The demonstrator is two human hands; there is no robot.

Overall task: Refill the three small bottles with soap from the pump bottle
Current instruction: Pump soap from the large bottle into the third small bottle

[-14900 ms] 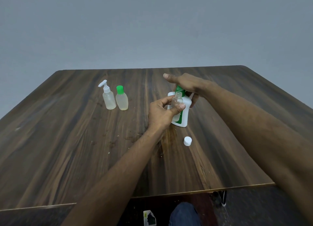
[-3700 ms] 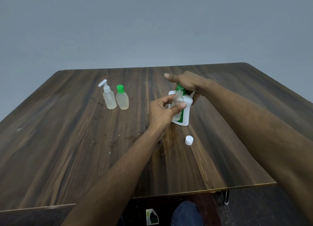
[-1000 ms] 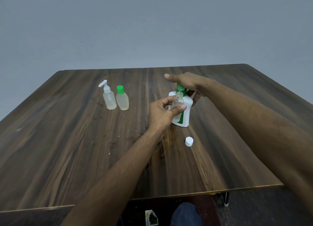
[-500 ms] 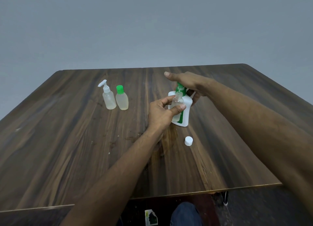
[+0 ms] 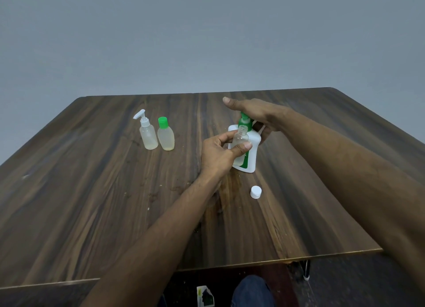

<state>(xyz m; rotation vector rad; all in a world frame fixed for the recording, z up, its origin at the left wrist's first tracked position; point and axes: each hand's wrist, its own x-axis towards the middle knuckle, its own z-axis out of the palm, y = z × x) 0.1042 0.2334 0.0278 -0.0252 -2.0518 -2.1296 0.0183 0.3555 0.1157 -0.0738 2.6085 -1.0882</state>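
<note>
Tabletop (image 5: 92, 191): dark wood grain, carrying everything here.
Right hand (image 5: 255, 113): my palm lies flat on the green pump head, fingers stretched out, gripping nothing.
Left hand (image 5: 218, 155): my thumb and fingers are pinched around the open bottle, holding it upright.
Pump bottle (image 5: 251, 155): white, standing mid-table, right behind the open bottle.
Open bottle (image 5: 240, 137): clear, uncapped, mouth just under the spout.
Pump-top bottle (image 5: 147, 134): far left, upright.
Green-cap bottle (image 5: 166, 137): just beside it, upright.
Cap (image 5: 255, 191): white, lying near the pump bottle, on my side.
</note>
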